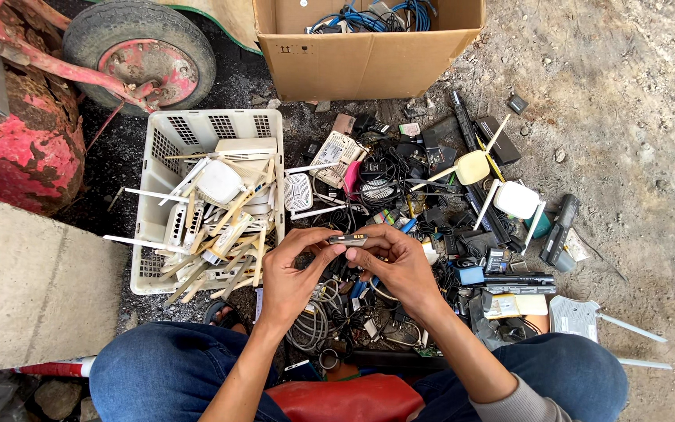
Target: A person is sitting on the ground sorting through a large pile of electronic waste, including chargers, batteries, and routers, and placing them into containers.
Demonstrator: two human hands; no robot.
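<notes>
My left hand (291, 273) and my right hand (398, 264) together hold a small flat dark electronic device (348, 239) by its two ends, level above a heap of cables and scrap electronics (400, 203) on the ground. Fingertips of both hands pinch the device; its underside is hidden. My knees in blue jeans (166, 367) frame the bottom of the view.
A white plastic crate (164, 133) full of white routers and antennas stands at left. A cardboard box (369, 59) with blue cables sits at the back. A red wheeled machine with a tyre (138, 51) is at top left, a concrete slab (25, 281) at left. Bare dirt lies right.
</notes>
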